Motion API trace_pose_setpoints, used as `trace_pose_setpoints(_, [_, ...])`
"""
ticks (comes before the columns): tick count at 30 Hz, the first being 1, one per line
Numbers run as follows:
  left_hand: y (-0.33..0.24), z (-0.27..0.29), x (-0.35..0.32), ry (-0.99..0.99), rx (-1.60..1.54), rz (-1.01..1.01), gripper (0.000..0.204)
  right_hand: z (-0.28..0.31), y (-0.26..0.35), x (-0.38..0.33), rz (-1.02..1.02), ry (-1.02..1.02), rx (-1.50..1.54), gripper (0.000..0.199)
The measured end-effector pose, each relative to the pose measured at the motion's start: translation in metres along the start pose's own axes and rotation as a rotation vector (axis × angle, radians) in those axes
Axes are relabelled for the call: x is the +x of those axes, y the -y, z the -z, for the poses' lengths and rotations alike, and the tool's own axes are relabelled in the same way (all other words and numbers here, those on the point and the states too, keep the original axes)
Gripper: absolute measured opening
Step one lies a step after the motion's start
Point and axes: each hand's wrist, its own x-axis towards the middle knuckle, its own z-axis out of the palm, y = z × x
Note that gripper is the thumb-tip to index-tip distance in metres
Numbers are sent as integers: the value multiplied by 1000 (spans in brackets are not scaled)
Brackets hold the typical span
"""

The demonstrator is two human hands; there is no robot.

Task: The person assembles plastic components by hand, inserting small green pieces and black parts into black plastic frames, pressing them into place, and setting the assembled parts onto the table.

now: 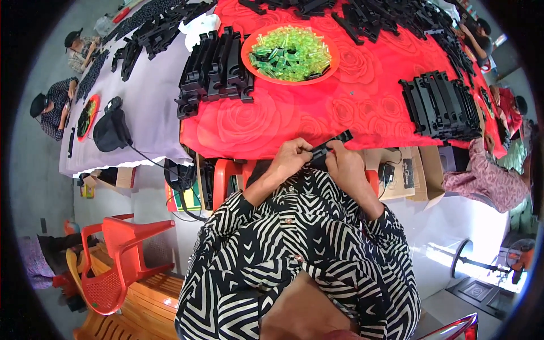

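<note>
Overhead, looking down on a long counter (317, 122) draped in a red rose-patterned cloth, adjoining a second stretch under pale lilac cloth (147, 107). Nearest the camera, a torso and both sleeves in a black-and-white zigzag striped shirt (294, 249), filling the lower middle. To the lower left, on the floor, an orange plastic chair with a mesh back (113, 255). On the red cloth, upper left, a tight stack of black moulded plastic frames (218, 68) standing on edge; well apart at the right, a similar fanned row of black plastic frames (445, 107). Between the two, toward the far side, a round orange plastic tray (334, 59) heaped with translucent green plastic pieces (292, 52). Further black parts strewn along the far edge. Other seated people at the left and right rims, at work on their own piles. At the near edge of the red cloth, just over the counter's rim, a small black elongated plastic part (328, 148) held between both hands: left hand (292, 158) with its grip closed on the near end, right hand (344, 164) with its grip wrapped on the right side, fingers curled over.
</note>
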Motion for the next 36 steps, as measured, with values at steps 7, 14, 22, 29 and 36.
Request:
trace_pose_setpoints(7, [-2,16,4,205,-187,97,13,-10,-14,6,-25,145,299,21])
trace_pose_setpoints(14, [0,23,3,220,-248,169,15,-9,3,3,-292,281,698,17])
trace_pose_setpoints(22, [2,14,3,132,-205,173,13,-10,0,-1,-280,266,722,22])
trace_pose_setpoints(29, [6,14,4,105,-161,98,16,-3,6,-1,-311,302,689,25])
trace_pose_setpoints(36, [7,14,4,123,-164,84,15,-16,-7,2,-329,268,879,21])
